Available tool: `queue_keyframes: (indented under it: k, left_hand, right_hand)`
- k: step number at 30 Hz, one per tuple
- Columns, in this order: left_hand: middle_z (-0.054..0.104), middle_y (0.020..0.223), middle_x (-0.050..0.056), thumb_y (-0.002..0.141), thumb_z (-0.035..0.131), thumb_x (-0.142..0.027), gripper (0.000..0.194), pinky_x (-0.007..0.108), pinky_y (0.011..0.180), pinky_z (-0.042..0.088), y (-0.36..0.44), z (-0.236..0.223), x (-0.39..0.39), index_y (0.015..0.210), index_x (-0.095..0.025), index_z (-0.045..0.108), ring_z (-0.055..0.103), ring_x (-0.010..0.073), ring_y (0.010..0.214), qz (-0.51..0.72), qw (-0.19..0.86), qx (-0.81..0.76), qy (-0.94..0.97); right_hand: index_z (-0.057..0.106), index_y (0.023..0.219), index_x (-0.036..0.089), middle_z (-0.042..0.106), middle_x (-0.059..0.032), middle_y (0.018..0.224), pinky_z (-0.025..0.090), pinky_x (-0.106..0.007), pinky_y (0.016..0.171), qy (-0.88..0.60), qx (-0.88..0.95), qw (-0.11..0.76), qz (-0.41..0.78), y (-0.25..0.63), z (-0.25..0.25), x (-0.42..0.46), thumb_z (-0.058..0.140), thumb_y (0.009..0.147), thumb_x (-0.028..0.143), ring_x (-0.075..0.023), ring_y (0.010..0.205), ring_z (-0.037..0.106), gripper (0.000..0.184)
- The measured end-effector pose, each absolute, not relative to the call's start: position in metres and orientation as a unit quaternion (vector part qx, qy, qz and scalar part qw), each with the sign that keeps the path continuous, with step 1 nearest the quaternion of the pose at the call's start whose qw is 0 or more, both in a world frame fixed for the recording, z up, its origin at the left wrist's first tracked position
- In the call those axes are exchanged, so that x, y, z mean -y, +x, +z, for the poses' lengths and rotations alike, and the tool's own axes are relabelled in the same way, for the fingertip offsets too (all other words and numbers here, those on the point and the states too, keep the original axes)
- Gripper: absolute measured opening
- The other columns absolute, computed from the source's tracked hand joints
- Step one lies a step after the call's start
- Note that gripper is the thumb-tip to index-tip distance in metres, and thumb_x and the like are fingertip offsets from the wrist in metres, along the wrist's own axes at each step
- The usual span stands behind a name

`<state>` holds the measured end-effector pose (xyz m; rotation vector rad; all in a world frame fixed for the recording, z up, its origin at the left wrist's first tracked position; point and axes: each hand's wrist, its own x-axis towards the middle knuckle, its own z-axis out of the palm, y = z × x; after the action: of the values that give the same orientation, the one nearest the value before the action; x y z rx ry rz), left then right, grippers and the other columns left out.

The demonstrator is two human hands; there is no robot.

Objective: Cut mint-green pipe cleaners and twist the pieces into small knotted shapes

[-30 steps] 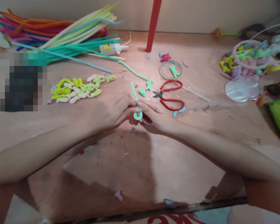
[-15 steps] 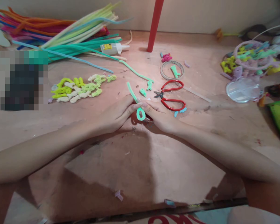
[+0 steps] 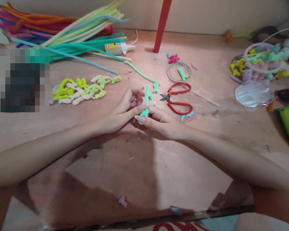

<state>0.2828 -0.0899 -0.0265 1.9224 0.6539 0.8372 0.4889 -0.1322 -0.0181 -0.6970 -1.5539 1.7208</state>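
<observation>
My left hand [image 3: 121, 110] and my right hand [image 3: 162, 121] meet over the middle of the wooden table [image 3: 139, 166], and both pinch one mint-green pipe cleaner [image 3: 146, 99]. Its free end sticks up between my fingers, and its lower part is folded tight between my fingertips. Red-handled scissors [image 3: 177, 98] lie just right of my hands. Two small twisted green pieces [image 3: 155, 87] lie just beyond my fingers.
A heap of yellow and pale-green twisted pieces [image 3: 83, 89] lies to the left. Long coloured pipe cleaners [image 3: 69, 38] and a glue bottle [image 3: 119, 48] lie at the back left. A red post [image 3: 162, 25] stands behind. A ring [image 3: 179, 72], a clear lid [image 3: 252, 93] and a bowl of pieces [image 3: 262, 59] sit right.
The open loop at the pipe cleaner's lower end has been pressed closed between my fingertips. The free end has swung from leaning left to nearly upright, and my left fingers have lifted.
</observation>
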Motion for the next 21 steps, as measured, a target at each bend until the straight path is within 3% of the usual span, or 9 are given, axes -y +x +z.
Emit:
queue_keyframes:
  k: [2, 4, 7, 11, 13, 16, 19, 21]
  left_hand:
    - [0.066, 0.108, 0.006, 0.12, 0.049, -0.056, 0.031, 0.029, 0.066, 0.059, 0.283, -0.025, 0.089, 0.124, -0.026, 0.058, 0.071, 0.0187, 0.089, 0.33, 0.447, -0.265, 0.788]
    - [0.068, 0.104, 0.007, 0.12, 0.047, -0.059, 0.039, 0.031, 0.07, 0.062, 0.282, -0.022, 0.09, 0.111, -0.025, 0.063, 0.072, 0.0206, 0.091, 0.32, 0.438, -0.278, 0.793]
    - [0.065, 0.09, 0.004, 0.118, 0.052, -0.064, 0.046, 0.031, 0.067, 0.061, 0.282, -0.018, 0.094, 0.096, -0.024, 0.057, 0.069, 0.0185, 0.08, 0.34, 0.452, -0.305, 0.766]
    - [0.062, 0.087, 0.0, 0.119, 0.054, -0.06, 0.04, 0.028, 0.059, 0.057, 0.284, -0.017, 0.098, 0.1, -0.025, 0.054, 0.064, 0.0145, 0.069, 0.371, 0.415, -0.315, 0.769]
    - [0.065, 0.089, 0.001, 0.121, 0.049, -0.057, 0.038, 0.03, 0.062, 0.058, 0.284, -0.017, 0.099, 0.101, -0.025, 0.053, 0.066, 0.0156, 0.072, 0.369, 0.368, -0.317, 0.793]
    - [0.064, 0.087, 0.001, 0.12, 0.047, -0.064, 0.044, 0.035, 0.071, 0.06, 0.284, -0.016, 0.098, 0.099, -0.025, 0.054, 0.067, 0.018, 0.078, 0.381, 0.328, -0.33, 0.799]
    - [0.06, 0.086, 0.001, 0.117, 0.051, -0.07, 0.05, 0.037, 0.076, 0.059, 0.28, -0.014, 0.095, 0.097, -0.025, 0.054, 0.062, 0.0171, 0.079, 0.391, 0.321, -0.364, 0.782]
    - [0.059, 0.09, 0.001, 0.117, 0.051, -0.07, 0.05, 0.038, 0.079, 0.059, 0.276, -0.014, 0.092, 0.097, -0.025, 0.054, 0.059, 0.017, 0.082, 0.389, 0.299, -0.362, 0.793]
  right_hand:
    - [0.063, 0.102, 0.021, 0.059, 0.0005, 0.095, 0.051, -0.029, 0.085, -0.256, 0.594, 0.338, 0.683, 0.489, -0.016, 0.13, 0.076, 0.104, 0.064, -0.015, 0.091, 0.056, 0.045]
    - [0.064, 0.102, 0.021, 0.062, -0.0004, 0.098, 0.052, -0.029, 0.087, -0.254, 0.58, 0.327, 0.702, 0.488, -0.015, 0.131, 0.078, 0.104, 0.061, -0.0151, 0.093, 0.058, 0.042]
    - [0.066, 0.106, 0.021, 0.066, -0.001, 0.102, 0.055, -0.029, 0.089, -0.26, 0.534, 0.343, 0.728, 0.484, -0.017, 0.134, 0.081, 0.104, 0.056, -0.0145, 0.096, 0.061, 0.038]
    - [0.067, 0.107, 0.021, 0.067, 0.0011, 0.096, 0.057, -0.024, 0.08, -0.249, 0.482, 0.381, 0.748, 0.478, -0.021, 0.136, 0.084, 0.102, 0.054, -0.0119, 0.087, 0.064, 0.038]
    - [0.067, 0.102, 0.019, 0.068, 0.0016, 0.089, 0.054, -0.022, 0.067, -0.253, 0.469, 0.368, 0.762, 0.478, -0.022, 0.136, 0.085, 0.1, 0.058, -0.01, 0.074, 0.062, 0.042]
    - [0.064, 0.095, 0.019, 0.061, 0.006, 0.074, 0.039, -0.021, 0.05, -0.282, 0.46, 0.369, 0.757, 0.479, -0.019, 0.134, 0.086, 0.097, 0.063, -0.0063, 0.055, 0.048, 0.049]
    - [0.065, 0.099, 0.02, 0.048, 0.0107, 0.065, 0.028, -0.023, 0.046, -0.301, 0.467, 0.39, 0.735, 0.481, -0.014, 0.134, 0.086, 0.096, 0.066, -0.0066, 0.051, 0.037, 0.05]
    - [0.065, 0.097, 0.02, 0.044, 0.0107, 0.066, 0.027, -0.024, 0.047, -0.31, 0.476, 0.393, 0.723, 0.482, -0.012, 0.134, 0.085, 0.096, 0.067, -0.0071, 0.053, 0.035, 0.051]
